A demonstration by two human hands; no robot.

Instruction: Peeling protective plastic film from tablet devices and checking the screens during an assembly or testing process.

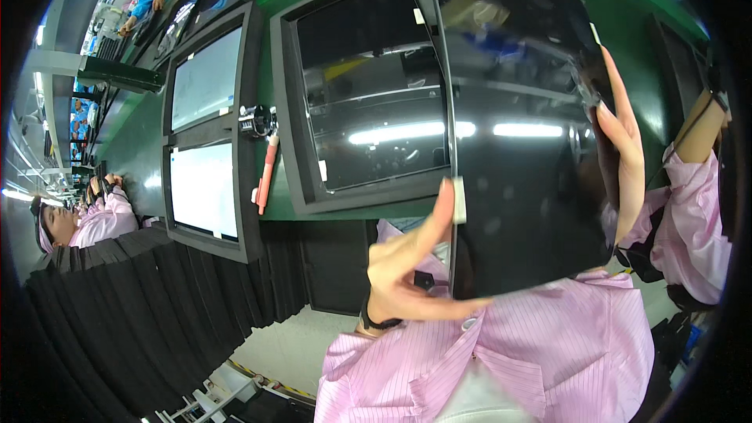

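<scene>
A large glossy black screen panel (517, 211) is held up and tilted in front of my chest, reflecting the ceiling lights. My left hand (403, 278) grips its lower left edge, one finger by a small white tab (459, 200) and others reaching under the bottom. My right hand (624, 141) is closed around the right edge, with part of the fingers hidden behind the panel. Just left of it, partly covered, a second black screen panel (368, 102) with white tabs lies in a black foam tray (286, 110).
Further left, another black foam tray (252, 188) holds two pale lit panels (202, 192). Between the trays lie a red pen (268, 176) and a small black round object (255, 121). Many black trays (149, 305) are stacked lower left. Co-workers sit at left and right along the green bench.
</scene>
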